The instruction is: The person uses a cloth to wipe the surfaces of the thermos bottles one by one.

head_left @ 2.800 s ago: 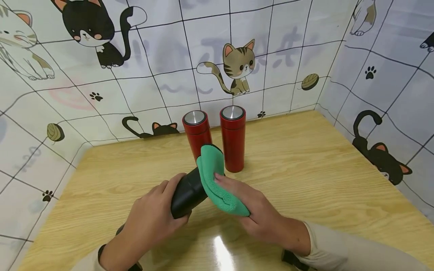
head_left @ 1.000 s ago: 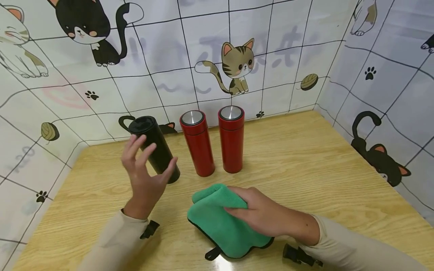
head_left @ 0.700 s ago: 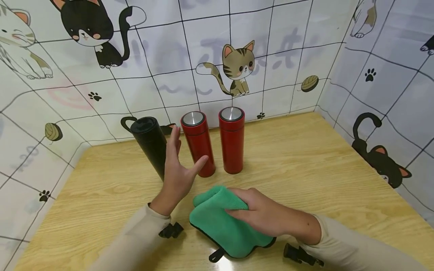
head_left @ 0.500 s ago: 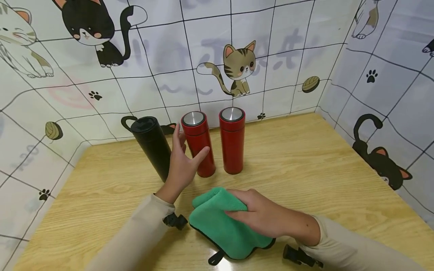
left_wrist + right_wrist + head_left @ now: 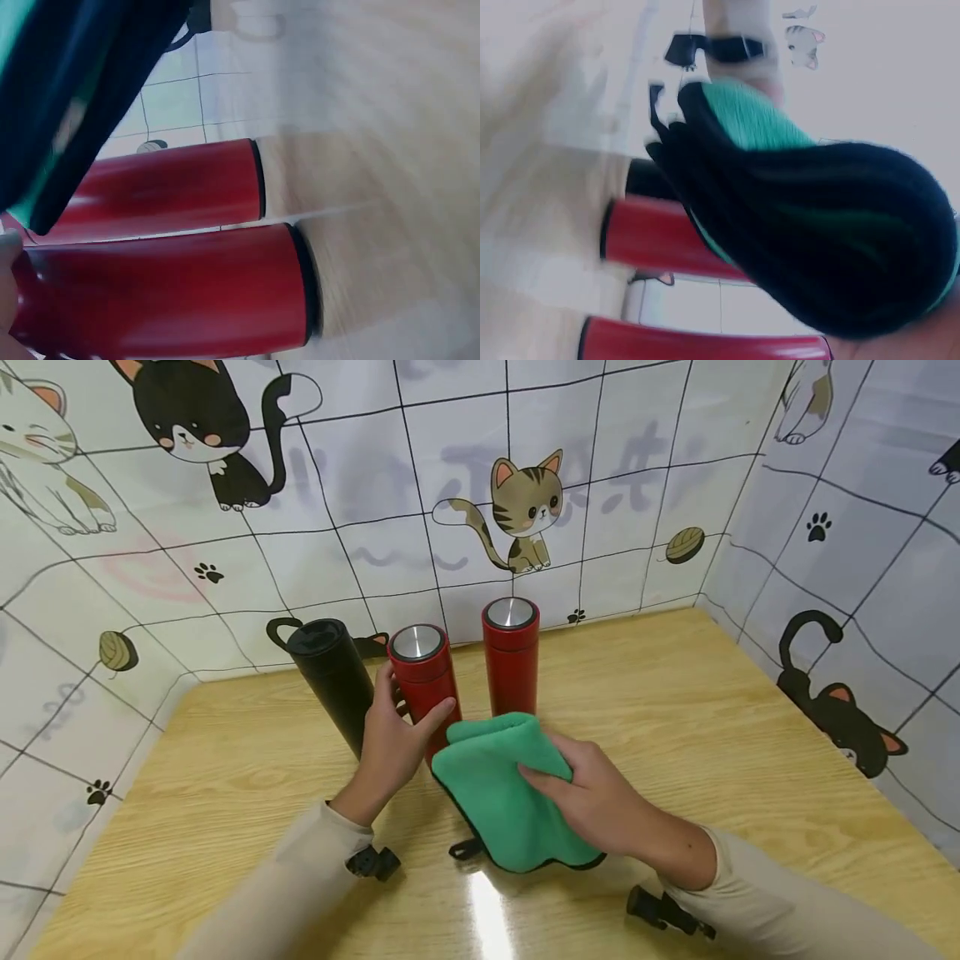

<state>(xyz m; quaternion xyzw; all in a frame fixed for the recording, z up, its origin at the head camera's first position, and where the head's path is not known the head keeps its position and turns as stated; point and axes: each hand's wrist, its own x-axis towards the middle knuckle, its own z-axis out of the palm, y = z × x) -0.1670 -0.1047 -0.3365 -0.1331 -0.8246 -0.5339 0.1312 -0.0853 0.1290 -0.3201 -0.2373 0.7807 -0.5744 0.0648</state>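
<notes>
My left hand (image 5: 393,731) grips the left red thermos flask (image 5: 423,685), fingers around its far side and thumb across the front. This flask has a silver-topped lid, and its lower part is hidden behind the cloth in the head view. In my right hand (image 5: 596,785) is a folded green cloth (image 5: 510,793) with black edging and a small black loop, pinched between thumb and fingers. The cloth overlaps the flask in the head view. In the right wrist view the dark side of the cloth (image 5: 802,225) shows in front of the flask (image 5: 671,240).
A second red thermos flask (image 5: 512,660) stands just right of the gripped one. Left of my left hand stands a black tumbler (image 5: 330,681). All are on a wooden table (image 5: 675,710), near a white wall covering (image 5: 360,468) printed with cats.
The black tumbler has been set down at the left and let go. My left hand moved right, took hold of the left red flask and drew it nearer; the cloth rose toward it.
</notes>
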